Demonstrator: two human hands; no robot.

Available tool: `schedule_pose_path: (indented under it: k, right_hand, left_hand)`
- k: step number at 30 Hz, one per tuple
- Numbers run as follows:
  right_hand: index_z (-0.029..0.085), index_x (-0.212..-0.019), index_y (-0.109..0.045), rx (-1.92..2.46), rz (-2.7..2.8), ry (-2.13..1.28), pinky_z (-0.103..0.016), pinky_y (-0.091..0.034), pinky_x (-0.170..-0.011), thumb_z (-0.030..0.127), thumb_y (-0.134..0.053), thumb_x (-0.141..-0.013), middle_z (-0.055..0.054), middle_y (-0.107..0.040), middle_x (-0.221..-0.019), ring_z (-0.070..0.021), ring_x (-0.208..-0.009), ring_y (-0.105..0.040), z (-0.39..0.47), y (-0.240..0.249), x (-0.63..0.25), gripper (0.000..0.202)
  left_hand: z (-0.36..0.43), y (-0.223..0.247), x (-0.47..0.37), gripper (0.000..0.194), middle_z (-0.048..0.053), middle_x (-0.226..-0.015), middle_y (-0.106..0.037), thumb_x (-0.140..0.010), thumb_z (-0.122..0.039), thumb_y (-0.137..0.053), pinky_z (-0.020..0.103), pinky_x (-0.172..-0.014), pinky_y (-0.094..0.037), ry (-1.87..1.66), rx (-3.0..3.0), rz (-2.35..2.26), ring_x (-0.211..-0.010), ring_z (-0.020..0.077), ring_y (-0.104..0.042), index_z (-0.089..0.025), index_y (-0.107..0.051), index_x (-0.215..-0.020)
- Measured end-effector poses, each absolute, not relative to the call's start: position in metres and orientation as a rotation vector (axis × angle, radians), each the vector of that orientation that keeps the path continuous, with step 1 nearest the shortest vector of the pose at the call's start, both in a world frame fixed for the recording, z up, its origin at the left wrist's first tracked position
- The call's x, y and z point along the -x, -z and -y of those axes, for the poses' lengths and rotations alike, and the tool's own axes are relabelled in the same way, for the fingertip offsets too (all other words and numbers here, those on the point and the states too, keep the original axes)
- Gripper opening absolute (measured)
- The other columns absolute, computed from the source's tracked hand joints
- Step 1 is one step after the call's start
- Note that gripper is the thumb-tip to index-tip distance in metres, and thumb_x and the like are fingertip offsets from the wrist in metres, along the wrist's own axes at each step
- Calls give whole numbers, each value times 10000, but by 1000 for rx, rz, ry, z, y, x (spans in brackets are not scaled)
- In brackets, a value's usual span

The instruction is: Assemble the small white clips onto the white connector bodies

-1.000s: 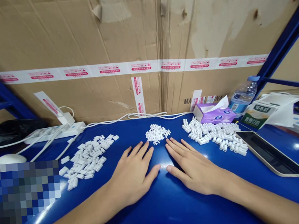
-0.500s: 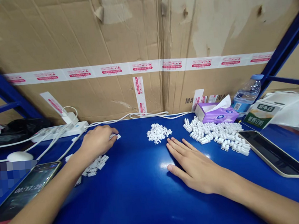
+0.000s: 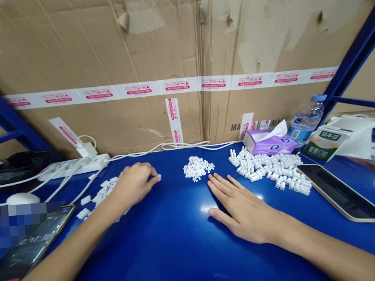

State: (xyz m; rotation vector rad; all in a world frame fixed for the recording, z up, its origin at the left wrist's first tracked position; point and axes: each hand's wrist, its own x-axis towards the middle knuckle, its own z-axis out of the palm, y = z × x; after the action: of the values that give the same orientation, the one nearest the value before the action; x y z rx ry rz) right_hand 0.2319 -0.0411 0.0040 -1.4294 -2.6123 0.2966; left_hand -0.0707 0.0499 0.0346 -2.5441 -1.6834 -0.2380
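My left hand is closed in a pinch, with a small white plastic piece showing at the tips of thumb and forefinger. Beneath and beside that wrist lies a spread of flat white plastic pieces, partly hidden by the arm. My right hand rests flat on the blue table, fingers stretched out and holding nothing. Its fingertips are close to a heap of tiny white parts in the middle. To the right of that hand sit many white block-like pieces, grouped in rows.
A purple tissue pack, a water bottle and a green-and-white carton stand at the back right. One phone lies at right, another phone at left. A power strip with white cables lies along the cardboard wall.
My left hand has moved to the right, away from the flat pieces, carrying a small white piece. More of the flat pile shows. My right hand has stayed flat in place.
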Motion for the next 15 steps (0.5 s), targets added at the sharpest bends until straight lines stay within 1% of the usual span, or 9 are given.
schedule_pose_path:
  k: [3, 5, 6, 8, 10, 13, 15]
  right_hand:
    - [79, -1600, -262, 1428, 2613, -285, -559, -158, -1265, 612, -320, -1039, -158, -211, -1658, -310, -1553, -158, 41, -3, -231, 776]
    - [79, -1598, -271, 1418, 2606, -274, -560, -168, -1263, 609, -333, -1036, -162, -217, -1655, -312, -1551, -173, 41, -2, -231, 775]
    - [81, -1598, -274, 1411, 2603, -269, -560, -172, -1263, 607, -339, -1036, -163, -221, -1654, -312, -1551, -178, 41, -1, -232, 773]
    - [80, -1597, -275, 1405, 2601, -256, -558, -174, -1263, 599, -343, -1037, -164, -226, -1653, -311, -1550, -183, 41, 0, -232, 767]
    - [83, -1596, -283, 1398, 2600, -247, -557, -173, -1263, 592, -345, -1039, -163, -228, -1652, -312, -1549, -183, 41, 1, -232, 757]
    - [98, -1596, -297, 1387, 2584, -240, -563, -180, -1261, 586, -358, -1038, -161, -240, -1649, -318, -1547, -191, 41, 2, -233, 744]
    - [100, -1597, -297, 1390, 2578, -237, -567, -182, -1260, 586, -367, -1036, -164, -247, -1646, -322, -1545, -196, 41, 2, -232, 746]
  left_hand:
    - [-30, -22, 42, 200, 62, -922, -755, -936, -347, -633, 356, -794, -483, 518, 2774, 1572, -879, 250, -685, -209, -750, -851]
    - [-13, -13, 21, 207, 34, -859, -736, -911, -379, -692, 338, -757, -479, 701, 2865, 1557, -836, 225, -672, -211, -713, -794]
    - [-6, -9, 13, 198, 26, -866, -731, -895, -383, -719, 336, -757, -478, 761, 2909, 1524, -844, 221, -667, -213, -701, -797]
    - [6, -4, 1, 186, 18, -894, -727, -862, -400, -763, 355, -786, -476, 790, 2970, 1467, -869, 226, -658, -225, -702, -837]
    - [11, -2, -3, 179, 14, -910, -720, -844, -386, -779, 361, -787, -479, 816, 2992, 1483, -845, 217, -649, -229, -699, -877]
    - [10, -3, 0, 202, 5, -925, -708, -827, -353, -773, 352, -766, -488, 856, 3031, 1552, -781, 189, -629, -231, -683, -960]
    - [9, -5, 2, 222, 1, -944, -700, -838, -332, -744, 361, -783, -483, 841, 3059, 1546, -779, 183, -622, -239, -686, -1030]
